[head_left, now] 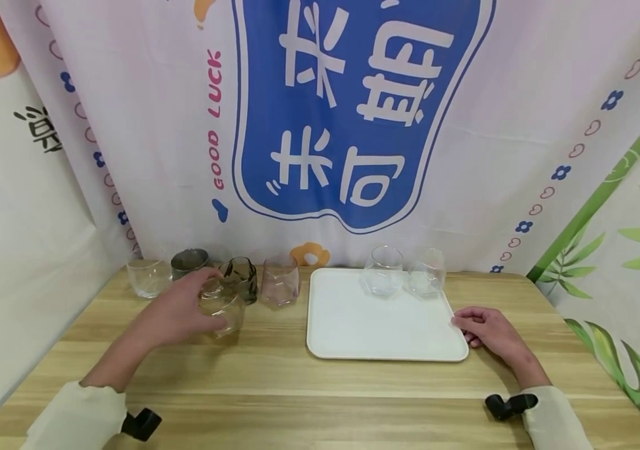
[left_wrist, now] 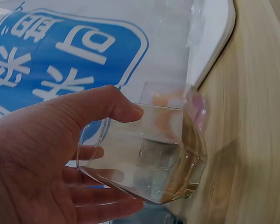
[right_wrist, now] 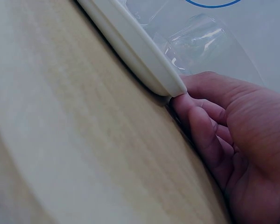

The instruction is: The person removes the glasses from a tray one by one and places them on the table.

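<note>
My left hand [head_left: 185, 309] grips a clear, faintly amber faceted glass [head_left: 224, 312] above the left part of the table. In the left wrist view, the thumb lies on one side of this glass [left_wrist: 149, 149] and the fingers on the other. At the right edge of a white tray [head_left: 382, 331], my right hand [head_left: 491, 334] pinches the rim. The right wrist view shows its thumb and forefinger at the tray's corner [right_wrist: 144, 60]. Two clear glasses, one rounded [head_left: 384, 278] and one faceted [head_left: 427, 278], stand at the back of the tray.
Along the table's back left stand a clear glass [head_left: 148, 278], a dark grey glass [head_left: 189, 262], a dark faceted glass [head_left: 248, 281] and a pinkish glass [head_left: 280, 284]. A printed cloth [head_left: 174, 125] hangs behind the wooden table [head_left: 320, 406].
</note>
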{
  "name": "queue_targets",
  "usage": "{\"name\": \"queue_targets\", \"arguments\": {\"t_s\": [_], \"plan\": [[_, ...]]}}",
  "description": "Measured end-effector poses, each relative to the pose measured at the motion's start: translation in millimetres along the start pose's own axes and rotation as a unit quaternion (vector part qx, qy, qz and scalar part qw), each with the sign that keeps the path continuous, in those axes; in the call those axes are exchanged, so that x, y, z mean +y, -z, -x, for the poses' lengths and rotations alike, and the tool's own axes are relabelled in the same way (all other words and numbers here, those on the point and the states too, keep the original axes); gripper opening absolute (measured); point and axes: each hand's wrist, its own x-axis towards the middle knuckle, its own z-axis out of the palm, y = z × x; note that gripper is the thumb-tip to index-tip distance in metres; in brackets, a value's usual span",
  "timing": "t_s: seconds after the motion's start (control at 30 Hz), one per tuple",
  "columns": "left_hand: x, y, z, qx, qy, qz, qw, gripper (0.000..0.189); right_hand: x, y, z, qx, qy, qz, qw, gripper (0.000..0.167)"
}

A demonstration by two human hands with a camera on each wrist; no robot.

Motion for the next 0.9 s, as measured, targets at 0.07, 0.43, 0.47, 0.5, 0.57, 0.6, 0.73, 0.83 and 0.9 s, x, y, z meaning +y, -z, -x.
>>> {"name": "queue_targets", "arguments": {"t_s": [0.07, 0.43, 0.47, 0.5, 0.57, 0.6, 0.73, 0.83, 0.9], "plan": [[-4.0, 4.3, 1.5, -0.003, 0.004, -0.002, 1.0, 0.083, 0.3, 0.3, 0.0, 0.001, 0.0, 0.001, 1.0, 0.044], [-37.1, 15.3, 11.9, 0.001, 0.009, -0.011, 0.9999, 0.085, -2.3, 2.0, 1.0, 0.001, 0.004, 0.002, 1.0, 0.044], [-39.6, 16.5, 13.1, 0.003, 0.008, -0.012, 0.9999, 0.085, -2.3, 1.9, 1.1, 0.002, 0.004, 0.001, 1.0, 0.044], [-41.7, 17.6, 14.3, 0.005, 0.008, -0.015, 0.9998, 0.086, -2.2, 1.8, 1.2, 0.002, 0.003, 0.001, 1.0, 0.043], [-45.8, 19.9, 16.2, 0.009, 0.01, -0.016, 0.9998, 0.086, -2.5, 1.3, 1.8, 0.003, 0.002, 0.001, 1.0, 0.044], [-48.1, 21.3, 17.1, 0.01, 0.012, -0.017, 0.9997, 0.085, -2.6, 0.9, 2.1, 0.003, 0.003, 0.001, 1.0, 0.043], [-56.5, 25.3, 19.4, 0.012, 0.019, -0.018, 0.9996, 0.085, -1.7, 0.3, 1.8, 0.006, 0.001, 0.003, 1.0, 0.043], [-62.6, 27.8, 20.9, 0.019, 0.021, -0.027, 0.9992, 0.087, -0.6, 0.7, 0.4, 0.006, -0.001, 0.003, 1.0, 0.043], [-66.5, 29.0, 21.6, 0.024, 0.022, -0.029, 0.999, 0.088, -0.5, 1.1, 0.0, 0.005, -0.001, 0.004, 1.0, 0.044]]}}
